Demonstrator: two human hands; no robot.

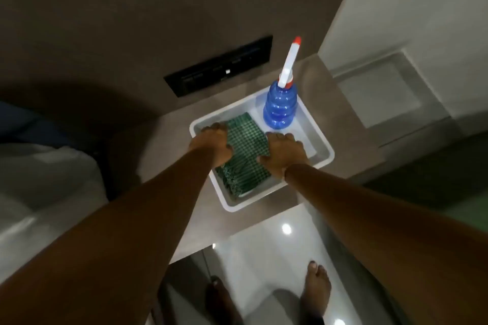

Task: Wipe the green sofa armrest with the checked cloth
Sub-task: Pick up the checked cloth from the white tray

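Note:
A green checked cloth [244,152] lies folded in the left half of a white tray [323,152] on a low grey-brown ledge. My left hand [211,144] grips the cloth's left edge, fingers curled over it. My right hand [284,155] grips its right edge, thumb on top of the fabric. Both arms reach straight down into the tray. A green surface [467,208] shows at the far right edge; I cannot tell whether it is the sofa.
A blue spray bottle [280,108] with a white and red nozzle stands in the tray's back right corner. A black switch panel [219,67] is set in the wall behind. White bedding [39,179] lies left. My bare feet stand on glossy white floor [264,245].

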